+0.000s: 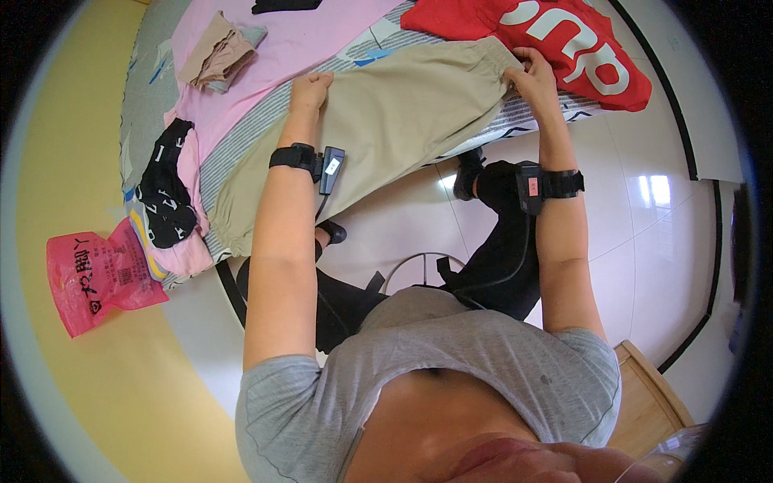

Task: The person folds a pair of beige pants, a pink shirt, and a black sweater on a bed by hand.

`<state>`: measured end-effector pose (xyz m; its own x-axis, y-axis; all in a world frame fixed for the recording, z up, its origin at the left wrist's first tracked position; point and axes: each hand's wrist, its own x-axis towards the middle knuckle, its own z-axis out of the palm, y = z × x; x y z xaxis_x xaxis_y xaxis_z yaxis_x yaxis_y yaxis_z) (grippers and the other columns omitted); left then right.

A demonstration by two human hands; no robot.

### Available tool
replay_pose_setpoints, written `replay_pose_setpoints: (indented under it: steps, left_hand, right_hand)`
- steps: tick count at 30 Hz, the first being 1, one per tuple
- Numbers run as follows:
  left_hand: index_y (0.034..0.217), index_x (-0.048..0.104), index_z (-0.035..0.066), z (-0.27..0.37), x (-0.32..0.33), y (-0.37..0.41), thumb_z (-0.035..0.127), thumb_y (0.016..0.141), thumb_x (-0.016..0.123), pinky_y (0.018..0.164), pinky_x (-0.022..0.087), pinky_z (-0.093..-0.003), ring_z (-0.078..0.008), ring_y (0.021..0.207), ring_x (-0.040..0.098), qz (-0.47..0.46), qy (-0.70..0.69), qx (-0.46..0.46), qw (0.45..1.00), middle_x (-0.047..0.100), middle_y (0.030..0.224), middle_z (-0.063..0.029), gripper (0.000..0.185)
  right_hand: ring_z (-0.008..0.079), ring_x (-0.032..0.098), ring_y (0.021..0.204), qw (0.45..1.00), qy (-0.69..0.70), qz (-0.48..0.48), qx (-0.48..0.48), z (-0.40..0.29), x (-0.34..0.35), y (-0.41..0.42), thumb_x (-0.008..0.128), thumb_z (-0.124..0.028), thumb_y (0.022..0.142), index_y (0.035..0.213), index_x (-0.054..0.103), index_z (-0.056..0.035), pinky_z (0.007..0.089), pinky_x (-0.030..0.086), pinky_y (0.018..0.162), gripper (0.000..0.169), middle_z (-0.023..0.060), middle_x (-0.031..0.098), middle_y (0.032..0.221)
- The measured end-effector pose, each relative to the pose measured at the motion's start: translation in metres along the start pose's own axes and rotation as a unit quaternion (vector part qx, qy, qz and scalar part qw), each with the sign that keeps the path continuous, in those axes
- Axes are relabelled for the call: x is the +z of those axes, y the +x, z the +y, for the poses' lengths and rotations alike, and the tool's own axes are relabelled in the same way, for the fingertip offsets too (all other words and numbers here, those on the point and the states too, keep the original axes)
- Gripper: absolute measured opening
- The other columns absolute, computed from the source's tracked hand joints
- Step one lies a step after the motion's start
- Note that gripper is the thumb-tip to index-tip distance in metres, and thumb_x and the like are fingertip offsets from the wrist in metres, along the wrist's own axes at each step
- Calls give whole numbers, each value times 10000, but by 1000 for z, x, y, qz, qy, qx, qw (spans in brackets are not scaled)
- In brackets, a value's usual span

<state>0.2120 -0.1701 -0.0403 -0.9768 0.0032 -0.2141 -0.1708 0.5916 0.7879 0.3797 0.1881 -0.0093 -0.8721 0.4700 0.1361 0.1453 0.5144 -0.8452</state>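
Observation:
A pair of beige trousers (392,121) lies lengthwise along the near edge of the bed, folded so that one leg's width shows. My right hand (534,75) pinches its gathered waistband at the right end. Farther left, my left hand (311,93) has its fingers curled on the far edge of the cloth. The gathered cuff (226,220) hangs toward the bed's lower left corner. Each forearm wears a black strap with a small device on it.
Beyond lies a pink cloth (241,115) with folded beige and grey garments (220,54). A red garment with white letters (561,42) is at the right. Black printed clothing (166,187) and a pink plastic bag (102,275) are at the left. A wooden piece of furniture (649,401) stands lower right.

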Motion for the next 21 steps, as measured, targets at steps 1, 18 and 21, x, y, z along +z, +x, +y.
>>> replay_pose_setpoints:
  steps: [1,18,21]
  left_hand:
    - [724,667,108,-6,-1,5,347,731,631,742,389,-314,-147,669,550,9,47,14,999,616,695,-13,241]
    - [615,554,101,8,-15,-20,289,748,602,688,356,-267,-77,536,420,-76,-22,44,996,455,517,46,236]
    - [687,586,57,9,-12,-21,215,768,609,553,337,-243,-64,537,422,-67,-28,61,996,485,582,52,179]
  right_hand:
    - [244,592,716,999,-45,-8,-12,-5,-3,0,622,-212,610,1116,489,-26,329,466,694,555,128,606,807]
    - [229,299,1249,885,-357,-122,-271,-53,51,-13,478,-162,814,1220,438,-124,537,214,992,411,52,422,1274]
    - [218,247,1278,871,-395,-102,-274,-43,52,-11,441,-222,852,1281,368,-145,543,201,998,442,31,351,1338]
